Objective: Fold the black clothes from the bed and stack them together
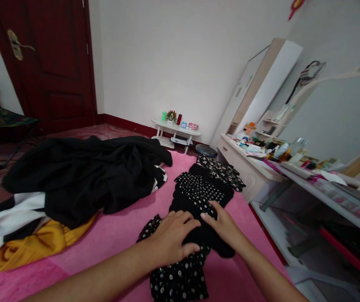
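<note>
- White walls (155, 54), pink bed (120, 241), cluttered surface (232, 147) at right.
- Soft dotted cloth (197, 188) lies rumpled on the bed.
- Left hand (175, 235) rests on it, fingers spread, gripping nothing.
- Right hand (222, 224) touches it, thumb and finger apart; others hidden, so I cannot tell its grip.

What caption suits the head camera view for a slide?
Left hand and right hand rest on black, white-dotted fabric clothing laid over pink bedding.
</note>
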Demonstrator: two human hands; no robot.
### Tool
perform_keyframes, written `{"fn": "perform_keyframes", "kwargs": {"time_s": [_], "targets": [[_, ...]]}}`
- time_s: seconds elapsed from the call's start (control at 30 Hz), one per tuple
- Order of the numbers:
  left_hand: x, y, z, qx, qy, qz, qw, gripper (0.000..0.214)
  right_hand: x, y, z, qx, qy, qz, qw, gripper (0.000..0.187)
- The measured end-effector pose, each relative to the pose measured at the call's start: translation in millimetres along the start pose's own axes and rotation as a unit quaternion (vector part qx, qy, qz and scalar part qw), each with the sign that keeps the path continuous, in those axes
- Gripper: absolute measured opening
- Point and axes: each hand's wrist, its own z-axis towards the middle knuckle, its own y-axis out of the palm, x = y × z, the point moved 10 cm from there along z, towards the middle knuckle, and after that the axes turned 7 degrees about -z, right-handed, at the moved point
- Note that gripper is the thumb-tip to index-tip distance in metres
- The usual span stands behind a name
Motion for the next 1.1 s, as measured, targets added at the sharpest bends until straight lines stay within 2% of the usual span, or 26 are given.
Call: {"fn": "perform_keyframes", "kwargs": {"time_s": [0.07, 0.13, 0.23, 0.33, 0.4, 0.47, 0.53, 0.63, 0.7, 0.77, 0.83, 0.9, 0.93, 1.0, 1.07, 1.1], "targets": [[-2.3, 8.2, -6.9, -0.035, -0.023, 0.032, 0.999, 0.049, 4.3, 14.2, -6.6, -0.044, 0.023, 0.064, 0.997, 0.028], [-8.0, 7.2, -11.8, -0.040, -0.036, 0.038, 0.998, 0.033, -3.2, 12.5, -14.8, -0.041, 0.047, 0.144, 0.988, 0.027], [-15.0, -9.7, -15.0, -0.007, -0.042, -0.035, 0.998, 0.016, -16.2, -20.4, -27.6, 0.047, 0.080, 0.246, 0.965, 0.031], [-16.9, -38.5, -16.5, 0.055, -0.055, -0.142, 0.987, 0.015, -23.5, -67.6, -51.8, 0.177, 0.090, 0.257, 0.946, 0.040], [-6.5, -53.0, -17.3, 0.079, -0.043, -0.190, 0.978, 0.016, -25.4, -97.4, -76.8, 0.270, 0.108, 0.216, 0.932, 0.044], [15.3, -59.6, -17.8, 0.086, -0.008, -0.216, 0.973, 0.013, -28.3, -121.5, -103.0, 0.354, 0.136, 0.177, 0.908, 0.046], [39.7, -55.9, -17.2, 0.079, 0.015, -0.245, 0.966, 0.009, -37.2, -138.9, -121.6, 0.421, 0.145, 0.170, 0.879, 0.045], [63.1, -38.1, -10.1, 0.048, -0.011, -0.339, 0.940, 0.008, -68.5, -150.1, -120.6, 0.452, 0.092, 0.208, 0.862, 0.041], [63.2, -37.3, -3.4, 0.063, -0.036, -0.418, 0.905, 0.011, -96.5, -147.9, -103.6, 0.424, 0.044, 0.233, 0.874, 0.042], [42.3, -53.3, -0.7, 0.122, -0.061, -0.471, 0.872, 0.016, -125.2, -133.8, -74.3, 0.327, 0.001, 0.238, 0.915, 0.046], [-0.4, -79.4, -8.8, 0.197, -0.102, -0.465, 0.857, 0.023, -149.4, -108.3, -43.9, 0.176, -0.053, 0.223, 0.957, 0.053], [-51.1, -108.2, -28.5, 0.252, -0.148, -0.409, 0.865, 0.024, -153.5, -84.1, -24.5, 0.056, -0.097, 0.199, 0.974, 0.055], [-73.4, -120.4, -40.2, 0.258, -0.165, -0.363, 0.880, 0.024, -144.9, -76.2, -17.6, 0.030, -0.107, 0.187, 0.976, 0.052], [-107.2, -136.7, -64.5, 0.233, -0.200, -0.237, 0.922, 0.020, -109.8, -63.4, -5.9, 0.026, -0.099, 0.148, 0.984, 0.041], [-120.4, -149.8, -88.4, 0.233, -0.210, -0.116, 0.942, 0.016, -62.7, -46.9, 2.4, 0.042, -0.068, 0.066, 0.995, 0.027], [-117.0, -154.6, -97.2, 0.244, -0.198, -0.069, 0.947, 0.015, -41.5, -32.2, 5.0, 0.023, -0.058, 0.014, 0.998, 0.023]]}}
